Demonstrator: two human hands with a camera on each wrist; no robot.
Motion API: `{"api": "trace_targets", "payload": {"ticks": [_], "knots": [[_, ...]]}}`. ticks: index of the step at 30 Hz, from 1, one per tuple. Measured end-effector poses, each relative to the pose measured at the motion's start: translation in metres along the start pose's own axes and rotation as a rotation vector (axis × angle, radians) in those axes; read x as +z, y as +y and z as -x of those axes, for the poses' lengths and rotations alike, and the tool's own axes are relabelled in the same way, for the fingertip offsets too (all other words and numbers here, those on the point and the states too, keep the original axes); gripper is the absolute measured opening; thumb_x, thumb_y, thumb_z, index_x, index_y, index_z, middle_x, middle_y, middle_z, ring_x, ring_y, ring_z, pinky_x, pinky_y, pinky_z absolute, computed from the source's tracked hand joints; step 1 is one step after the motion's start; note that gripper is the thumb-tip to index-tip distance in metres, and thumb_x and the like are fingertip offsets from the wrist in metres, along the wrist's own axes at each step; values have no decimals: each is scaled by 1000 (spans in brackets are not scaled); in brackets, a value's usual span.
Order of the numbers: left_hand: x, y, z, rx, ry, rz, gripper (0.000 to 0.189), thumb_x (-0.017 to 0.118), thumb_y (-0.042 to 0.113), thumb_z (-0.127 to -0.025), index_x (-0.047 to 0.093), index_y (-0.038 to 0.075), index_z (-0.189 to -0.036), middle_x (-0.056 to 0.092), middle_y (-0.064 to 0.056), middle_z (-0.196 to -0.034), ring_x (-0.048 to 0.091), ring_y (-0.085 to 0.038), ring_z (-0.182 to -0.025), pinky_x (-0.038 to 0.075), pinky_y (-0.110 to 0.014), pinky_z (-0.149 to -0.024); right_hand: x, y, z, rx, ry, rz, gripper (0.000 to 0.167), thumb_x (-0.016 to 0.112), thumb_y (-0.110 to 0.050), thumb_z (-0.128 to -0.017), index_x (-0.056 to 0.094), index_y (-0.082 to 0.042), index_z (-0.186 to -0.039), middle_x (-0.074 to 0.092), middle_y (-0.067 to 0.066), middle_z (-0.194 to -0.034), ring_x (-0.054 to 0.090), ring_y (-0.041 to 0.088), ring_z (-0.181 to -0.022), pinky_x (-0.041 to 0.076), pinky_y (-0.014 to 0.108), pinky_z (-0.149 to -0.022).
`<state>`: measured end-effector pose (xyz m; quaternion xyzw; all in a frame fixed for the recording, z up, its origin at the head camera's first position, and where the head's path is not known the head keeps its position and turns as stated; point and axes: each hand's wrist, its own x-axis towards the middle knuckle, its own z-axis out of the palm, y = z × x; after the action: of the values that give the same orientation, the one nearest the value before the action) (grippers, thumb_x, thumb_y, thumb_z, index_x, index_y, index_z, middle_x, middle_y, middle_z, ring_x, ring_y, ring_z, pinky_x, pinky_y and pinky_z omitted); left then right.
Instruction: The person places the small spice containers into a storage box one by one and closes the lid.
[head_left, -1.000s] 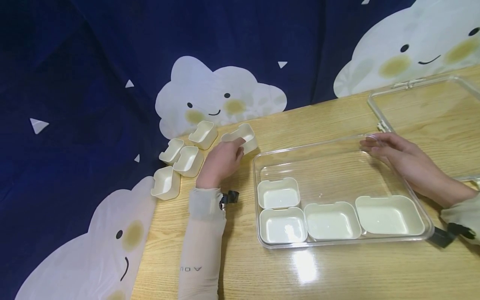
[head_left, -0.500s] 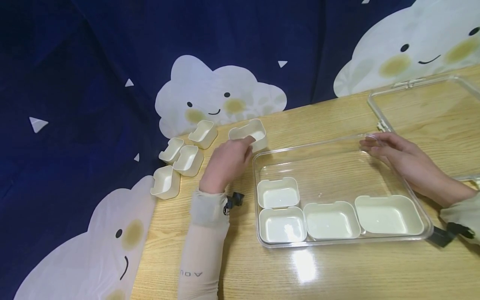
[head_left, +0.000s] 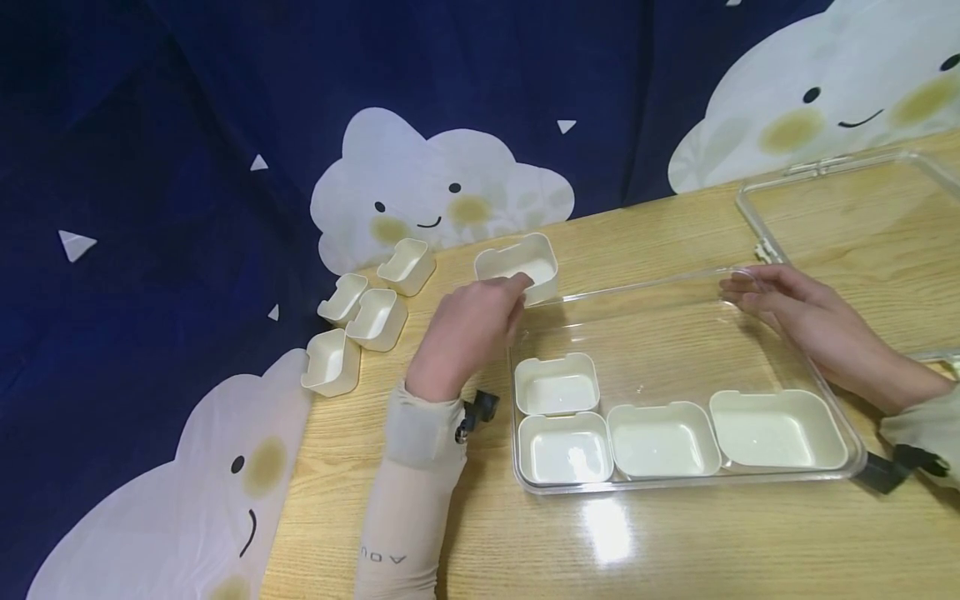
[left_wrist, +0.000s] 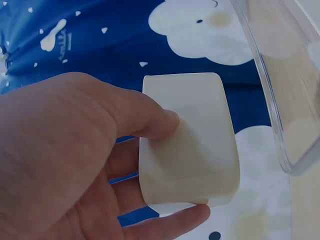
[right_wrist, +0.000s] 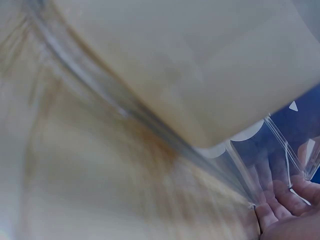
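While the left hand (head_left: 471, 333) pinches a cup (head_left: 536, 262) by the far left corner of the box (head_left: 660, 354), the right hand (head_left: 813, 321) grips its far right corner. Four cups (head_left: 663, 442) sit inside, four others (head_left: 377, 321) left of the box.

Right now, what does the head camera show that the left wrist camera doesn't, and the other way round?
Only the head view: the right hand at a far corner of the clear box, that whole box with four tubs inside, and four loose tubs to the left.

Only the left wrist view: small lettering on the backdrop.

Both: the left hand gripping a cream tub, part of the box, and the blue cloud-print backdrop.
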<state>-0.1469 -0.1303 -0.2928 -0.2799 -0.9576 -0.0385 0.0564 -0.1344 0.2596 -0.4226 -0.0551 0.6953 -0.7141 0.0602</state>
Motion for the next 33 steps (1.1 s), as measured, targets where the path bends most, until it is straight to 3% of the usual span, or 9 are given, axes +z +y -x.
{"api": "trace_targets", "payload": {"ticks": [18,27,33], "knots": [[-5,29,5,109,-2,-60,15,48,11,-105,60,15,-97,54,2,-70,55,-17,-62,51,-39,-54,0,0,1,-18,-7,-52,28,52,-9,-107,53,-9,-135,71,-17,-126,66,-8,-116,48,6,-93],[-2,41,6,158,-8,-49,15,51,8,-103,59,16,-94,56,5,-70,56,-15,-61,50,-35,-53,0,1,0,-18,-8,-59,28,53,-10,-107,53,-9,-135,71,-17,-126,66,-7,-116,48,7,-93],[-2,48,7,191,-51,-60,16,49,7,-103,60,17,-95,53,6,-69,51,-13,-59,43,-29,-50,0,2,0,-29,-16,-88,27,52,-8,-107,54,-8,-134,71,-15,-126,66,-7,-116,49,7,-93]]}}
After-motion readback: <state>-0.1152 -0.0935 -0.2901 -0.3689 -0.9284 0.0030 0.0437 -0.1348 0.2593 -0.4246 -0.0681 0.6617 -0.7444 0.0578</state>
